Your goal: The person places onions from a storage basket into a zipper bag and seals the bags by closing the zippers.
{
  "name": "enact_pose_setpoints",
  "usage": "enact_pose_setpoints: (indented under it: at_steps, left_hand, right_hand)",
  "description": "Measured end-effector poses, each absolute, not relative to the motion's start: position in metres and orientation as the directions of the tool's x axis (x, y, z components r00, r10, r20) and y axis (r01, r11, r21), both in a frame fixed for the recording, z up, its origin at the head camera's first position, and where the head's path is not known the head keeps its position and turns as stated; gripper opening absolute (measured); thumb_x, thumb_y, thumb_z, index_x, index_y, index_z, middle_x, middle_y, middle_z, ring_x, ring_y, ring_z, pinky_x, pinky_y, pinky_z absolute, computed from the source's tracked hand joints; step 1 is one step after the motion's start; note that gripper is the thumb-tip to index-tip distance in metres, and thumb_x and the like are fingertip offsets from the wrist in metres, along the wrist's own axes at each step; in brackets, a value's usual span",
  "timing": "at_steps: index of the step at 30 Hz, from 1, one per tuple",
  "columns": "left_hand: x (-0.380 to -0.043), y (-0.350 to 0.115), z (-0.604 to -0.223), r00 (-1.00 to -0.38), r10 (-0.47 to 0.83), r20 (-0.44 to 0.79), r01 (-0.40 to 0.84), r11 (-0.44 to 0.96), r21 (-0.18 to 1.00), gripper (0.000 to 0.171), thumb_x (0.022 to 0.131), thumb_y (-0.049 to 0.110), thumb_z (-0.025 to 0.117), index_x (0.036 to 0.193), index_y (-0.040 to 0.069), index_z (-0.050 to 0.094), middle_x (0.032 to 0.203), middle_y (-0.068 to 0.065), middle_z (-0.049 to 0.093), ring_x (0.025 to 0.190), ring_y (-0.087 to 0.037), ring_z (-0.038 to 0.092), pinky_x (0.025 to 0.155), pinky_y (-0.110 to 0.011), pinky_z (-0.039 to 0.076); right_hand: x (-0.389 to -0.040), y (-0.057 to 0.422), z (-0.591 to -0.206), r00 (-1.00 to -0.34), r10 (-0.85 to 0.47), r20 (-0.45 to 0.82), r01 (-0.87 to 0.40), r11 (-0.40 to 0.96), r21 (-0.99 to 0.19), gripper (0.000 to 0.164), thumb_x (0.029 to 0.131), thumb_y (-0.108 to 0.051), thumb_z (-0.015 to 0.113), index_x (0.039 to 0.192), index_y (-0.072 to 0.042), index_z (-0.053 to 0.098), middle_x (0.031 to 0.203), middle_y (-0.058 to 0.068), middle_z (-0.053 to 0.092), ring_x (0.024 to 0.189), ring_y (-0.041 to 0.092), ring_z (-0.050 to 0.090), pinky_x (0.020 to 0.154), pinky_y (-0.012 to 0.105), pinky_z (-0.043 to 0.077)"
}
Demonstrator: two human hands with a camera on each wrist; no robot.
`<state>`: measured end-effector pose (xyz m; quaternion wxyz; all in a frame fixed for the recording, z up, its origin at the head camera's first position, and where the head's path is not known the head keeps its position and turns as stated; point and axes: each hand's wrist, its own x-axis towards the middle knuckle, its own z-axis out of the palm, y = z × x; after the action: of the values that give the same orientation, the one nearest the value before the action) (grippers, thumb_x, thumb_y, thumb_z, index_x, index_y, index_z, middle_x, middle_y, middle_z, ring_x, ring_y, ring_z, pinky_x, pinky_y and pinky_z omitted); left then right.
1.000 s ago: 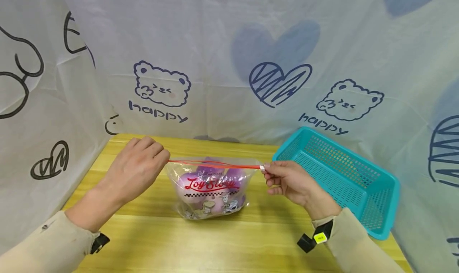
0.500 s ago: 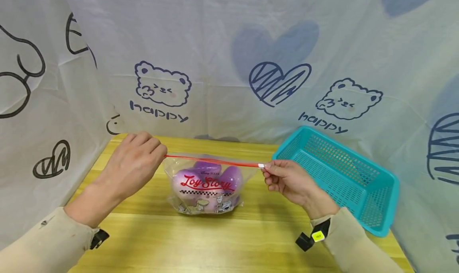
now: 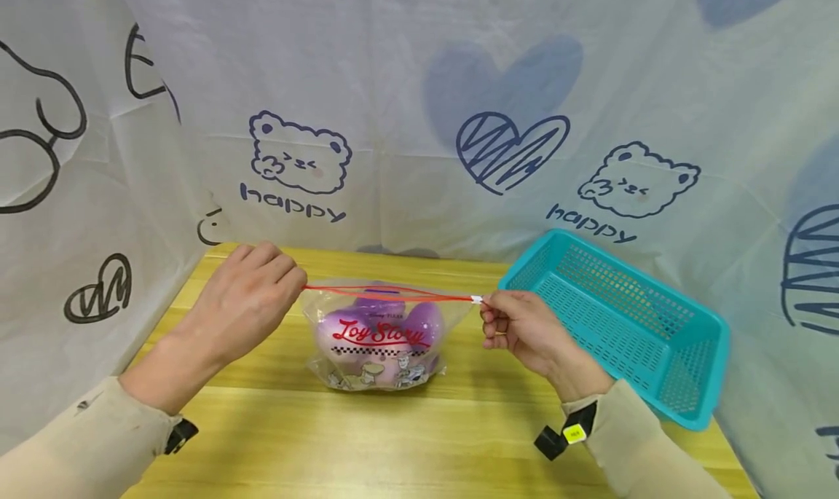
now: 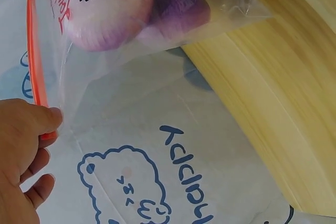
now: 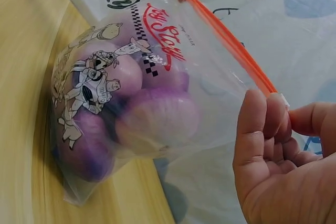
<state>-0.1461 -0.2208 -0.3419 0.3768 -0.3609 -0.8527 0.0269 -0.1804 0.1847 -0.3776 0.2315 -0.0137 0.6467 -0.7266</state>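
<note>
A clear zip bag (image 3: 376, 371) with red lettering and cartoon figures is stretched between both hands, its bottom close over the table. Inside sit several round purple-and-white vegetables that look like onions (image 5: 163, 114). My left hand (image 3: 245, 302) grips the left end of the red zip strip (image 4: 35, 51), thumb on top in the left wrist view. At the other end my right hand (image 3: 524, 331) pinches the corner by the white slider (image 3: 476, 300). The two red lines of the strip stand slightly apart along the middle.
A turquoise perforated plastic basket (image 3: 711, 375) stands at an angle on the table's right side, just beyond the right hand. The yellow wood-grain table (image 3: 328, 448) ends at a white printed cloth (image 3: 393, 84) behind and at the sides.
The bag and left hand have shifted slightly up and left since a second ago. The right hand has moved a little left, still at the slider. The strip's red lines have spread apart in the middle.
</note>
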Motion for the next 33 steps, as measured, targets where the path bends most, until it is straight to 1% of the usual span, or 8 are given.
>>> enact_pose_setpoints:
  at_steps: [3,9,13,17,21,24,30,33]
  left_hand:
    - [-0.147,-0.22,-0.343,-0.443,0.64,0.628,0.598,0.733,-0.324,0.017,0.098,0.002,0.054,0.084,0.004,0.062,0.081,-0.01,0.066,0.082,-0.035,0.061,0.067,-0.042,0.044]
    - [-0.148,-0.221,-0.343,-0.447,0.644,0.621,0.599,0.731,-0.327,0.017,0.098,0.0,0.052,0.085,0.003,0.062,0.083,-0.011,0.067,0.084,-0.035,0.062,0.068,-0.042,0.045]
    - [-0.149,-0.223,-0.344,-0.449,0.638,0.625,0.598,0.735,-0.32,0.018,0.098,-0.001,0.051,0.085,0.004,0.062,0.082,-0.011,0.067,0.083,-0.035,0.062,0.068,-0.042,0.044]
    - [-0.149,-0.226,-0.346,-0.454,0.623,0.636,0.596,0.744,-0.303,0.019,0.099,0.004,0.053,0.084,0.004,0.063,0.081,-0.01,0.068,0.082,-0.035,0.062,0.066,-0.042,0.044]
    - [-0.149,-0.227,-0.347,-0.469,0.612,0.636,0.587,0.755,-0.293,0.017,0.099,0.008,0.057,0.085,0.004,0.066,0.082,-0.01,0.069,0.083,-0.035,0.062,0.066,-0.042,0.044]
    - [-0.15,-0.228,-0.347,-0.473,0.615,0.631,0.58,0.757,-0.302,0.017,0.099,0.009,0.057,0.084,0.005,0.065,0.082,-0.01,0.068,0.083,-0.035,0.063,0.066,-0.043,0.044]
    - [-0.153,-0.229,-0.347,-0.476,0.625,0.619,0.579,0.752,-0.315,0.016,0.098,0.007,0.057,0.084,0.005,0.064,0.082,-0.01,0.068,0.083,-0.035,0.063,0.068,-0.043,0.045]
    - [-0.153,-0.229,-0.349,-0.496,0.62,0.608,0.568,0.761,-0.312,0.012,0.096,0.006,0.06,0.084,0.005,0.064,0.082,-0.01,0.069,0.083,-0.035,0.062,0.067,-0.042,0.044]
  right_hand:
    - [-0.181,0.187,-0.377,-0.885,-0.364,-0.291,0.337,-0.067,-0.939,0.024,0.107,-0.017,0.053,0.091,-0.01,0.069,0.078,-0.001,0.063,0.066,0.011,0.063,0.068,0.029,0.061]
    - [-0.185,0.188,-0.376,-0.867,-0.375,-0.328,0.384,-0.084,-0.919,0.021,0.107,-0.021,0.058,0.096,-0.009,0.071,0.084,-0.001,0.067,0.071,0.011,0.065,0.07,0.03,0.061]
    - [-0.187,0.188,-0.378,-0.855,-0.398,-0.332,0.396,-0.088,-0.914,0.02,0.108,-0.019,0.057,0.098,-0.008,0.072,0.084,0.0,0.069,0.071,0.011,0.066,0.072,0.029,0.062]
    - [-0.187,0.188,-0.379,-0.853,-0.415,-0.316,0.385,-0.092,-0.919,0.02,0.109,-0.014,0.055,0.099,-0.007,0.07,0.084,0.001,0.069,0.07,0.011,0.068,0.073,0.029,0.063]
    - [-0.185,0.184,-0.38,-0.859,-0.412,-0.304,0.37,-0.091,-0.924,0.021,0.109,-0.012,0.054,0.095,-0.006,0.069,0.08,0.001,0.068,0.066,0.01,0.068,0.071,0.027,0.062]
    - [-0.184,0.181,-0.379,-0.865,-0.403,-0.299,0.358,-0.079,-0.93,0.023,0.109,-0.012,0.052,0.093,-0.007,0.068,0.078,0.0,0.067,0.064,0.009,0.066,0.068,0.025,0.061]
    - [-0.185,0.177,-0.38,-0.868,-0.389,-0.308,0.36,-0.068,-0.93,0.023,0.108,-0.013,0.05,0.094,-0.007,0.067,0.077,-0.001,0.063,0.062,0.007,0.06,0.064,0.022,0.056]
    - [-0.186,0.175,-0.381,-0.869,-0.383,-0.313,0.364,-0.066,-0.929,0.022,0.107,-0.013,0.05,0.093,-0.007,0.066,0.076,-0.001,0.062,0.061,0.007,0.059,0.063,0.022,0.056]
